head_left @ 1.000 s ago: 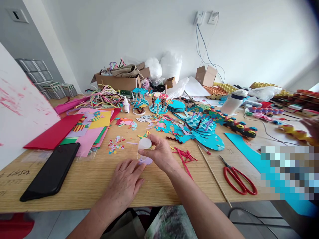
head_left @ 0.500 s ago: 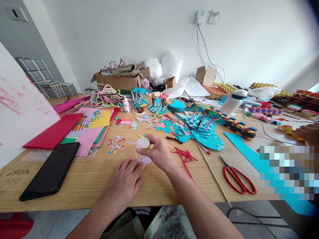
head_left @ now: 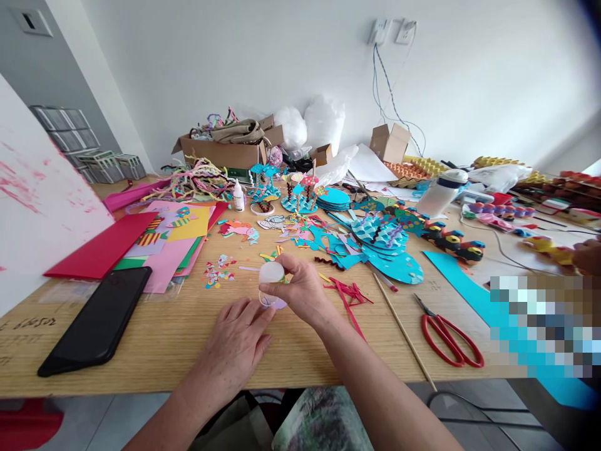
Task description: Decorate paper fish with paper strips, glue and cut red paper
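Note:
My right hand [head_left: 300, 291] is closed, thumb and fingers gripping a small round thing with a whitish flat top [head_left: 271, 271] above the table. Its kind cannot be made out, as my fingers cover part of it. A thin white curved edge shows just below. Under it lies a small lilac paper piece [head_left: 280, 304], partly hidden. My left hand [head_left: 239, 329] rests flat on the table, fingers stretched out, with fingertips at the lilac paper's edge. Small confetti-like paper bits [head_left: 218, 272] and a pale narrow strip [head_left: 248, 269] lie just beyond.
On the left are a black phone [head_left: 96, 322], a red folder [head_left: 103, 247] and coloured paper. Red-handled scissors [head_left: 451, 338], a thin wooden stick [head_left: 404, 329] and red strips [head_left: 350, 294] lie right. Behind stand a glue bottle [head_left: 239, 197] and blue paper crafts [head_left: 380, 235]. Another person's hand [head_left: 586, 255] is far right.
My hands and the round thing keep nearly the same place. The other person's hand at the far right has shifted slightly.

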Demonstrator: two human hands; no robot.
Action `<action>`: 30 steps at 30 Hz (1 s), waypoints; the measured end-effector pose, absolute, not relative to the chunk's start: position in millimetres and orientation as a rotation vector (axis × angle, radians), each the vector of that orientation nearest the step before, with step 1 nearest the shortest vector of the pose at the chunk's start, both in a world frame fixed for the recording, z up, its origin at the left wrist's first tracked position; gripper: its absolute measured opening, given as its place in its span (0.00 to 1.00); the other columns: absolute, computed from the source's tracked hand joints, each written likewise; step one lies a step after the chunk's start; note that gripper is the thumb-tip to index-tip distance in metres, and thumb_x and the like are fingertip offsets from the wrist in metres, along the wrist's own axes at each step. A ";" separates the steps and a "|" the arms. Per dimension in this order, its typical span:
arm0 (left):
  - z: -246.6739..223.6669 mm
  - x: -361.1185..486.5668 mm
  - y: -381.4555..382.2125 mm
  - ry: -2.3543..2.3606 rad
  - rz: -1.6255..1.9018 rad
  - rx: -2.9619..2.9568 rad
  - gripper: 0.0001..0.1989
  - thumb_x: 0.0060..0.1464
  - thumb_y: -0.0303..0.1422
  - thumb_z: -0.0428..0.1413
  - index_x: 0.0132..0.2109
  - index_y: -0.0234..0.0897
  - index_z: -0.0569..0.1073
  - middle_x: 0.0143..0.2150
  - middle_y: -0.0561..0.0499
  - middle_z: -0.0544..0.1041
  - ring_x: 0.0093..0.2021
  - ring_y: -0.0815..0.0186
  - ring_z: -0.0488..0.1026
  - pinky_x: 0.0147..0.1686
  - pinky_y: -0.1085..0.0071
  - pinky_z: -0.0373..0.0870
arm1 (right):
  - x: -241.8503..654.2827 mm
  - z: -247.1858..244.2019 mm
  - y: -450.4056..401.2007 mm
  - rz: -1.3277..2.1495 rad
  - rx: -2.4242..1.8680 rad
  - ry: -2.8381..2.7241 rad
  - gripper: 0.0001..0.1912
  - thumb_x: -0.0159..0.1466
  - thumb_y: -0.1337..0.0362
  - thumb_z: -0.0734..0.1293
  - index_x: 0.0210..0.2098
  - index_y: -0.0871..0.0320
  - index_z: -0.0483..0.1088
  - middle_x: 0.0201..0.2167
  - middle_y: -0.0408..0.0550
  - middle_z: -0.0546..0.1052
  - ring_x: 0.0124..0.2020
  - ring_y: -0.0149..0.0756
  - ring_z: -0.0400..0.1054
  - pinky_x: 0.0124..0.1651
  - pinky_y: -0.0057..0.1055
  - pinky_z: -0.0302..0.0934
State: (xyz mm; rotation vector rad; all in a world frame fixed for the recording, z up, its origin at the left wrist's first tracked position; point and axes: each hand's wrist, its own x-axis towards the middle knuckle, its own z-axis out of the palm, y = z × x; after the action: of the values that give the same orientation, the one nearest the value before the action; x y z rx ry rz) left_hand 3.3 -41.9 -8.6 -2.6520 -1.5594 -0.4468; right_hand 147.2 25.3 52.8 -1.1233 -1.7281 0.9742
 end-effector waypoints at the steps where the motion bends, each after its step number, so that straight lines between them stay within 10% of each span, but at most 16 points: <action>1: -8.1 3.4 -41.9 -1.557 -0.448 -2.654 0.20 0.53 0.29 0.54 0.54 0.39 0.66 0.52 0.46 0.70 0.52 0.54 0.63 0.50 0.54 0.62 | 146.5 52.6 26.0 0.959 -1.129 -1.733 0.10 0.45 0.66 0.70 0.20 0.56 0.62 0.18 0.35 0.65 0.24 0.28 0.58 0.28 0.25 0.50; 30: -7.2 3.1 -43.2 -1.540 -0.468 -2.627 0.19 0.55 0.31 0.53 0.54 0.41 0.66 0.52 0.47 0.69 0.52 0.55 0.63 0.50 0.55 0.62 | 156.1 44.0 28.4 1.063 -1.137 -1.680 0.12 0.48 0.65 0.71 0.31 0.56 0.65 0.25 0.39 0.69 0.28 0.32 0.63 0.30 0.27 0.56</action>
State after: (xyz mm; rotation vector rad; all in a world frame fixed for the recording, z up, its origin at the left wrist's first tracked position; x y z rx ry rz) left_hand 3.1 -43.2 -7.2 -2.6275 -1.5400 -0.4682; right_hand 156.1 28.4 44.0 -1.1366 -1.6805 1.0629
